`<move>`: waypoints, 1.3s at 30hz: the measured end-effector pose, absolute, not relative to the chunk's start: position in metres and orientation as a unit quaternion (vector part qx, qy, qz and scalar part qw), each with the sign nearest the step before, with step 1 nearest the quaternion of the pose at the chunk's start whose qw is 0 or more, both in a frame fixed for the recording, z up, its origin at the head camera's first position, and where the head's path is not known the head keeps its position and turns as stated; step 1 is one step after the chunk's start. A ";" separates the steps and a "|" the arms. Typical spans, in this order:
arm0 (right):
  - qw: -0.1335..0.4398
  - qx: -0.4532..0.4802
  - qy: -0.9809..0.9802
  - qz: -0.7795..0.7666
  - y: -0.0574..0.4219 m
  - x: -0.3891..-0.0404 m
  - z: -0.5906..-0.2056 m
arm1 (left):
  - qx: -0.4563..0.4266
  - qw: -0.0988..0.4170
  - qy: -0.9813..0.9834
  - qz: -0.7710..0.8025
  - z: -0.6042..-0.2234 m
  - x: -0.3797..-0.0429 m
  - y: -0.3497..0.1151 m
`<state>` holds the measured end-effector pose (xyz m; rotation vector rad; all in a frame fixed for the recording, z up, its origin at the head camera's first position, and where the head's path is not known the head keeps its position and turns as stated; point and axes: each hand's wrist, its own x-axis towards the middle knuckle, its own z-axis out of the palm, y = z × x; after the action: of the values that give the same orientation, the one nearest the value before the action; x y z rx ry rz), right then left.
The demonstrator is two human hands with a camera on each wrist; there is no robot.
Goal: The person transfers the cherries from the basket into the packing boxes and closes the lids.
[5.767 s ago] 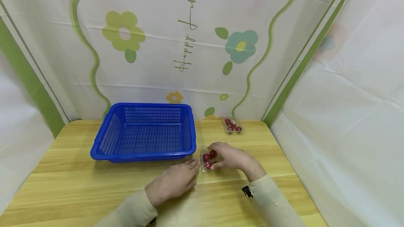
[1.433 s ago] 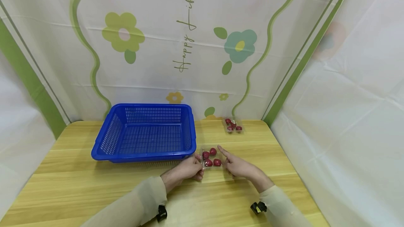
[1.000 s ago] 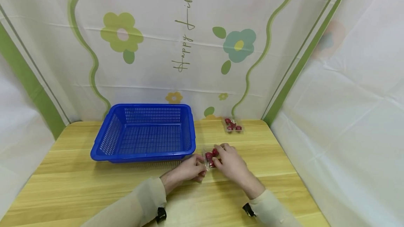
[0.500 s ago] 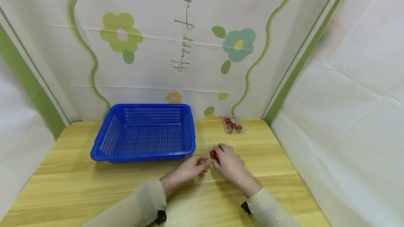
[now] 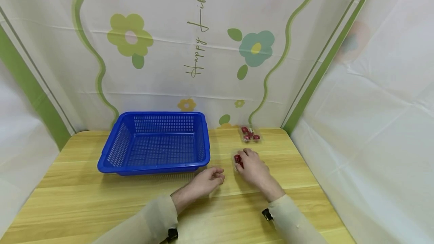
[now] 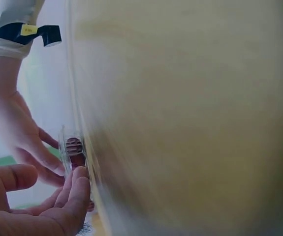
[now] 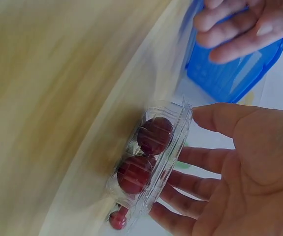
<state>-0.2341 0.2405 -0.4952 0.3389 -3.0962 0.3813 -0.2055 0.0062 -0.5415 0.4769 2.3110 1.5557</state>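
Observation:
My right hand [image 5: 254,168] holds a clear plastic box [image 5: 235,165] of dark red round fruits just above or on the table; the gap is hard to tell. In the right wrist view, thumb and fingers span the box's rim [image 7: 170,164], and two fruits [image 7: 134,174] show through its wall. My left hand [image 5: 202,182] is apart from the box, fingers loosely bent with nothing between them. It lies in front of the blue basket's near right corner. The left wrist view shows this left hand [image 6: 47,211] close to the camera, with the box [image 6: 73,147] beyond its fingertips.
A blue plastic basket [image 5: 154,168] with slotted walls stands on the left of the wooden table [image 5: 84,206]. Another clear box [image 5: 252,141] of red fruits sits at the back right. Behind the table hangs a white flowered curtain [image 5: 169,67].
Earlier both hands were at the box beside the basket. The right hand has since moved it right and slightly back, and the left hand has let it go.

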 end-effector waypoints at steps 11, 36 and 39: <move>-0.014 0.086 -0.988 0.130 0.265 -0.255 -0.493 | 0.195 0.136 0.825 0.513 -0.578 -0.222 0.004; -0.033 0.065 -0.984 0.161 0.287 -0.276 -0.491 | 0.235 0.156 0.825 0.489 -0.467 -0.175 -0.021; -0.026 0.067 -0.984 0.164 0.285 -0.278 -0.488 | 0.242 0.149 0.829 0.483 -0.460 -0.173 -0.029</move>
<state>-0.2775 0.2855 -0.4883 0.2130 -3.1421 0.5250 -0.1728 -0.0292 -0.4599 0.6950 2.3822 1.3877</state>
